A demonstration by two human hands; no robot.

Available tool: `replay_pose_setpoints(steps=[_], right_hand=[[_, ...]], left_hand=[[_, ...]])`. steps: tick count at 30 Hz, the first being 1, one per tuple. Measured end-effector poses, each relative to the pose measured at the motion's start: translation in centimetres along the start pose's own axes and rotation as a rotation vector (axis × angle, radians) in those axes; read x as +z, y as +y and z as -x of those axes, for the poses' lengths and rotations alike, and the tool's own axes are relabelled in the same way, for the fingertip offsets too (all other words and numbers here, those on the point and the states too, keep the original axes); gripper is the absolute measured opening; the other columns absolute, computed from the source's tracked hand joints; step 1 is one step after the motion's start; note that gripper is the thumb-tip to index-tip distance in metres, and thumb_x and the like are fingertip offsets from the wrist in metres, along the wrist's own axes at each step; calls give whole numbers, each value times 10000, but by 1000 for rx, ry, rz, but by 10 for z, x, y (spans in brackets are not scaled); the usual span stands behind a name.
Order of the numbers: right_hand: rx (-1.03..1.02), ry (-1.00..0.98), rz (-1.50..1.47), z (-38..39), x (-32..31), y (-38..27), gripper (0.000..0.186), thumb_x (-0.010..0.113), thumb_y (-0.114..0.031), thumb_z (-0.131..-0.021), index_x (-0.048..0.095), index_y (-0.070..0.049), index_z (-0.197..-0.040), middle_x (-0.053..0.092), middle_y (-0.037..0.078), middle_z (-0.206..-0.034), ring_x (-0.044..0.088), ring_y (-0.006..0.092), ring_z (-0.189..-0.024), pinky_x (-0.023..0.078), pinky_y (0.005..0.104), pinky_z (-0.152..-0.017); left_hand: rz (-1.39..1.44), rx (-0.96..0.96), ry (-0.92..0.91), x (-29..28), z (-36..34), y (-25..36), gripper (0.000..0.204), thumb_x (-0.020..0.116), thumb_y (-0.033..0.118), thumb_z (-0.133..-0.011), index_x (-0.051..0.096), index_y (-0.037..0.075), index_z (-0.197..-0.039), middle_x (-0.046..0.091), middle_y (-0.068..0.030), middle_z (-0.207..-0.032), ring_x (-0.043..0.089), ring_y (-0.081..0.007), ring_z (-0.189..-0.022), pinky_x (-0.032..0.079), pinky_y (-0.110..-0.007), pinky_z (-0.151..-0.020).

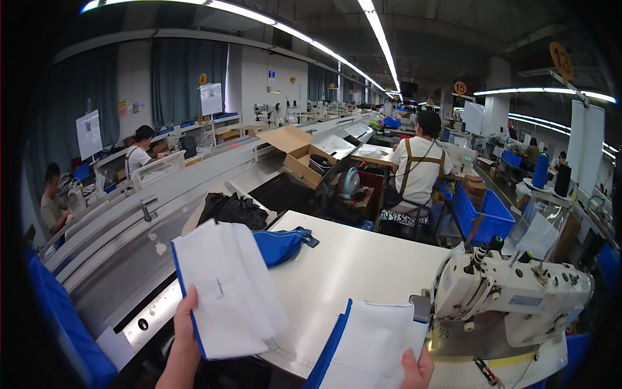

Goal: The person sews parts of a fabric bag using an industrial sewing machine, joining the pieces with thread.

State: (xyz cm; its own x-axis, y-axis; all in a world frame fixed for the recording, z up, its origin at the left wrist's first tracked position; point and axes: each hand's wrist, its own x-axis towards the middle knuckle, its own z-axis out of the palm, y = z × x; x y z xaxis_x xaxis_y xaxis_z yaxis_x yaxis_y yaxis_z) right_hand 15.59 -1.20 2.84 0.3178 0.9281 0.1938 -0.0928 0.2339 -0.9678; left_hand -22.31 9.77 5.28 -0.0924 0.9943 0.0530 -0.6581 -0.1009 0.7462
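Note:
My left hand (185,327) grips the edge of a white fabric panel with blue edging (227,292), raised above the table's left side. A second white panel with a blue side (372,343) is pinched at its right edge by my right hand (416,371), low and near the table's front. Its upper right corner is close to the sewing machine (512,295); whether they touch I cannot tell. Behind the left panel, a blue fabric piece (285,246) lies partly hidden on the white tabletop (353,256).
Black cloth (233,211) is heaped at the table's far left corner. Small snips (486,371) lie by the machine. Beyond are an open cardboard box (301,165), a small fan (350,183), a seated person (418,162) and a blue crate (495,217). A metal conveyor runs along the left.

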Motion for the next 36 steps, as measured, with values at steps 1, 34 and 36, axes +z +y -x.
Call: replay_pose_setpoints(steps=[1,34,36], right_hand=[[43,1,37,0,3,2,427,492,-172,-1017,459,75,-1364,594,130,-1265,548,204,-1142,411,314,-986],[322,-33,-404,-10,-2,14,498,266,-392,-1061,514,-19,-1279,619,105,-1163,612,179,-1050,509,325,-899],[279,-28,-268,-10,-4,18,505,276,-392,-1060,515,0,-1272,622,103,-1151,610,176,-1053,502,324,-905]], left_hand=[[-12,82,57,-17,-8,17,556,508,390,-978,466,-25,-1345,588,-202,-1259,604,-329,-1128,486,-438,-985],[-449,-831,-569,8,143,-157,397,674,217,-938,584,16,-1268,705,-68,-1068,656,-122,-989,502,-244,-881],[-435,-831,-506,14,145,-162,400,672,210,-939,582,5,-1271,709,-76,-1050,663,-128,-971,510,-244,-867]])
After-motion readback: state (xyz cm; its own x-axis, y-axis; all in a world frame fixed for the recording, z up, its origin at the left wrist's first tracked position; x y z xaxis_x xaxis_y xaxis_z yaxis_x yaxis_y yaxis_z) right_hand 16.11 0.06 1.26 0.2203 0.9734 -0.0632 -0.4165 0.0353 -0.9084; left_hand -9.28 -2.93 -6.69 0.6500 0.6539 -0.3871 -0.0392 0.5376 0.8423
